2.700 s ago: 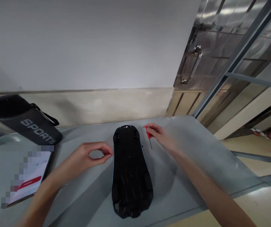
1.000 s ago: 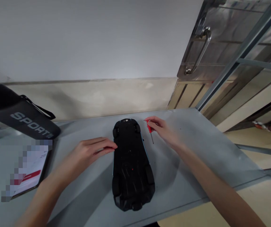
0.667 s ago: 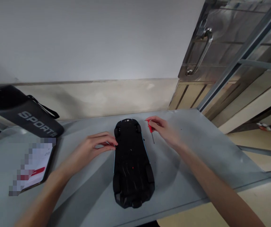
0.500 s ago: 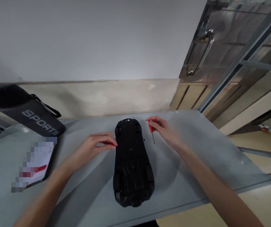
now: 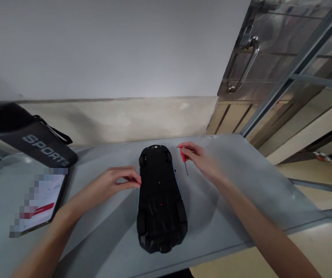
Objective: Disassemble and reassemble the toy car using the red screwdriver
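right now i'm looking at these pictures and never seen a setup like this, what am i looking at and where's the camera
There is no machine here, just a person's two bare hands. Every picture comes from one camera worn on that person's head, looking forward and down.

On the grey table a toy car lies upside down, its black underside facing up. The right hand holds a red-handled screwdriver beside the car, its shaft not on it. The left hand is at the car's left edge; whether it grips anything is hard to tell.

Further left are a phone or tablet, its screen partly pixelated, and a dark, strapped object lettered SPORT, perhaps a bottle.
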`<state>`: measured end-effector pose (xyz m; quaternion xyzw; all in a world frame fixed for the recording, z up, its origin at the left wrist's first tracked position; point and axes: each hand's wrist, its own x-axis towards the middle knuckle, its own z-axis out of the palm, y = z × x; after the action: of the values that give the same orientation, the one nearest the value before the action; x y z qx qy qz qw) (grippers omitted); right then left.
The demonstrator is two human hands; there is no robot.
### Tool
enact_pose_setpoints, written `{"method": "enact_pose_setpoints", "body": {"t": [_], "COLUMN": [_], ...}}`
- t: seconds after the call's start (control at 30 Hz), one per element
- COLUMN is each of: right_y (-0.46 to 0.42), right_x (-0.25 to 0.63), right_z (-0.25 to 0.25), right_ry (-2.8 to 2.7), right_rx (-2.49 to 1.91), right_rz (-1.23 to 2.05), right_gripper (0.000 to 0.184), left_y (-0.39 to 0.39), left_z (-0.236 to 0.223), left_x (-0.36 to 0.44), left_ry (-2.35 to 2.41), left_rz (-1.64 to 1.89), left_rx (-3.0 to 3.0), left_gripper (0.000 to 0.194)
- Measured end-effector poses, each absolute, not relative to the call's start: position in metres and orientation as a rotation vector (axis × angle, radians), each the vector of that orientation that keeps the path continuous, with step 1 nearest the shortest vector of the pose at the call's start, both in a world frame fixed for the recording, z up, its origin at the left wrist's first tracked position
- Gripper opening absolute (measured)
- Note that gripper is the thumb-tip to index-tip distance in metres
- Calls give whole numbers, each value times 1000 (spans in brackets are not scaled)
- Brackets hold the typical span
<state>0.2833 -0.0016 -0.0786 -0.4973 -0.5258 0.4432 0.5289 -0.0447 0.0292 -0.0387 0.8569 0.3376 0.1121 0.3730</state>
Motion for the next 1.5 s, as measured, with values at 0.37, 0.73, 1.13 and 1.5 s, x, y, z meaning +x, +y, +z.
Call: {"method": "enact_pose_setpoints", "body": {"t": [0.37, 0.73, 1.13, 1.5], "right_y": [-3, -5, -7, -23], "right_x": [284, 284, 281, 235], "right_z": [-77, -75, -67, 23], "right_ry": [-1263, -1239, -1199, -1817], "right_rx": [-1185, -1177, -1175, -1076], "right_rz": [1067, 1067, 1066, 869], "right_gripper": [25, 29, 32, 17], "left_y": [27, 26, 30, 35], "left_z": [-41, -43, -57, -93], "left_x": [-39, -36, -34, -17], "left_ry": [923, 898, 825, 963], "left_rz": [297, 311, 372, 882], "left_rx": [2126, 2019, 1892, 1732], "left_gripper": [20, 20, 18, 30]}}
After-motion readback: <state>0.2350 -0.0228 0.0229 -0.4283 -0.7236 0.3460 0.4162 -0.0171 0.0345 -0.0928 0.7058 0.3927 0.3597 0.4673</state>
